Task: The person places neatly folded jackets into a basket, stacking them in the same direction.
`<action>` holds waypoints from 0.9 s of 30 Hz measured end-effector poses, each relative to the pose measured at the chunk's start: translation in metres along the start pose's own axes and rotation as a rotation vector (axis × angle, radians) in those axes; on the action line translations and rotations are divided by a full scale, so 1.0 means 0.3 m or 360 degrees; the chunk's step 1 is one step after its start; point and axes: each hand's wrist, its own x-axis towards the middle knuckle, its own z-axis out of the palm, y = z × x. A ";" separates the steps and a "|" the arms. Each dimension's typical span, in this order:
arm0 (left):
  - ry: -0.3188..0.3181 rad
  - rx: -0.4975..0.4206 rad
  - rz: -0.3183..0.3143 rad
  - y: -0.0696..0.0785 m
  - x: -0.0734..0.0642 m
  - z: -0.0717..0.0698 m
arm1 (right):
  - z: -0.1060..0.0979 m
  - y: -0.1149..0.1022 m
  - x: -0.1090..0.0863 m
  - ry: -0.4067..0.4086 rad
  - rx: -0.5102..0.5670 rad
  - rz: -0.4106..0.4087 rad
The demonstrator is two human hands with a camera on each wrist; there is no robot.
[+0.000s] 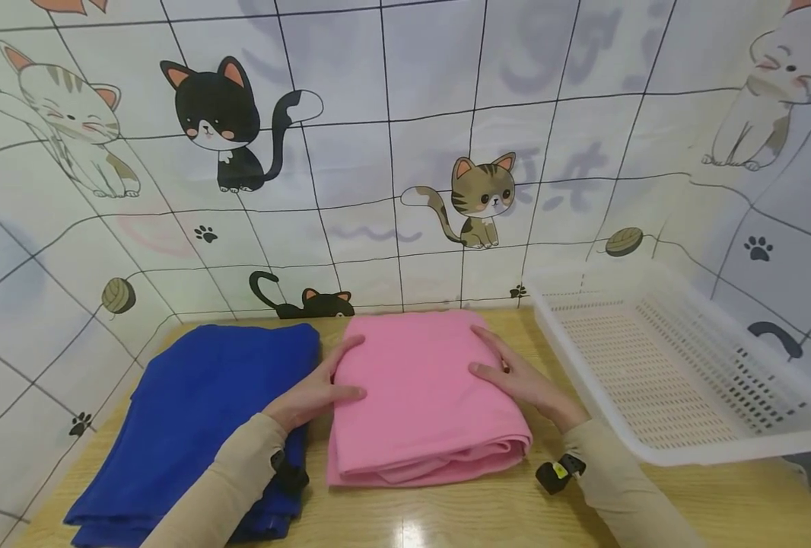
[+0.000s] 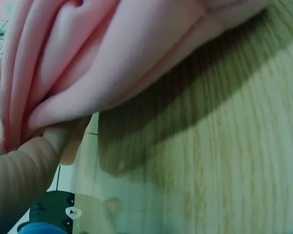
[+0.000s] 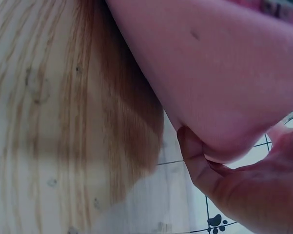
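Note:
A thick folded pink cloth point(image 1: 412, 380) lies in the middle of the wooden table, its layered edge facing me. My left hand point(image 1: 316, 388) grips its left side, thumb on top; the left wrist view shows fingers point(image 2: 68, 141) tucked beneath the fabric. On the opposite side my right hand point(image 1: 522, 377) holds the cloth, with thumb and forefinger on the top face. In the right wrist view a finger point(image 3: 195, 161) of that hand bends against the lower edge. The remaining fingertips are hidden by the cloth.
A folded blue cloth point(image 1: 221, 403) lies on the left of the table point(image 1: 378, 521), close to my left forearm. To the right stands a white perforated plastic basket point(image 1: 577, 365). Behind rises a wall covering point(image 1: 357, 175) printed with cats.

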 end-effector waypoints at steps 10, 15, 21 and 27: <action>0.0091 -0.0014 0.0010 0.020 0.030 0.024 | 0.007 -0.029 -0.012 0.0118 -0.0012 0.0040; 0.0132 -0.0009 -0.0001 0.032 0.038 0.035 | 0.009 -0.039 -0.012 0.0132 0.0030 0.0070; 0.0196 -0.0005 0.0002 0.049 0.039 0.035 | 0.001 -0.059 -0.007 0.0138 0.0023 0.0030; 0.0256 0.0017 0.0047 0.067 0.038 0.019 | -0.002 -0.086 -0.005 0.0114 0.0002 0.0055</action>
